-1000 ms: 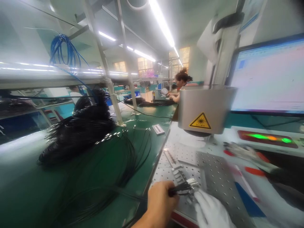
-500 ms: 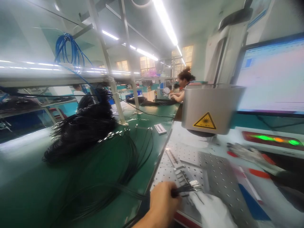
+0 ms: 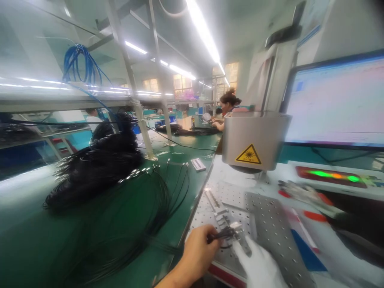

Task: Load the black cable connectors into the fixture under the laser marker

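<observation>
Both hands shifting slightly toward fixture [image 3: 223,218]; left hand [image 3: 198,252] pinching black cables [image 3: 220,235], gloved right hand [image 3: 259,266] touching connector tips [image 3: 237,229], grip unclear.

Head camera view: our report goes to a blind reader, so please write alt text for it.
A bare left hand holds a bunch of thin black cables against a perforated metal plate, beside a white-gloved right hand. A laser head with a yellow warning label hangs above; more cable coils lie on the green bench.

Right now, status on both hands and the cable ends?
Left hand pinching black cable ends over perforated plate. Right gloved hand steadying the connectors. Laser head above, clear.
</observation>
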Action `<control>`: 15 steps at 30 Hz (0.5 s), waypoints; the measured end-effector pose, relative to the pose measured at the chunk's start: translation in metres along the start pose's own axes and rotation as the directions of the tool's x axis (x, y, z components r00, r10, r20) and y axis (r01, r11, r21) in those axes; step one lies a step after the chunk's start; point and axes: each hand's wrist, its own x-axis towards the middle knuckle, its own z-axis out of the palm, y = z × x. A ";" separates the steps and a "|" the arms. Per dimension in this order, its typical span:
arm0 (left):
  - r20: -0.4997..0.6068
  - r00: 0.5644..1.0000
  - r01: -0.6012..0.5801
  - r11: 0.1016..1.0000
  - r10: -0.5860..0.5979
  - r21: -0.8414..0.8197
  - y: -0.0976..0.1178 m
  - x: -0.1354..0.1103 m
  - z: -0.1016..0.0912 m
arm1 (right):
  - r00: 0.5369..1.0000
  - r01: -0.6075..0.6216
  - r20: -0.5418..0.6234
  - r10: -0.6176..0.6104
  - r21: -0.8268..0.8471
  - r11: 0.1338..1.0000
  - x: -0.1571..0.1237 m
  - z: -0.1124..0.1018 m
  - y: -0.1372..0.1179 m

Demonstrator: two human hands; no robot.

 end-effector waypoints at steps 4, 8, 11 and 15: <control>-0.072 0.997 -0.020 0.998 0.024 0.056 0.001 -0.001 0.001 | 0.998 0.006 0.070 -0.005 -0.006 1.000 -0.006 0.012 0.005; -0.084 0.996 -0.016 0.997 0.023 0.080 0.006 0.000 -0.002 | 0.999 -0.027 0.023 0.030 -0.114 0.993 -0.002 0.006 -0.003; -0.036 0.999 0.027 0.996 -0.023 0.089 0.008 0.002 -0.005 | 0.998 0.064 -0.010 -0.068 -0.251 0.966 0.003 -0.003 -0.009; -0.011 0.999 0.049 0.995 -0.049 0.086 0.008 0.005 -0.005 | 0.985 0.149 -0.037 -0.168 -0.306 0.940 0.004 -0.001 -0.003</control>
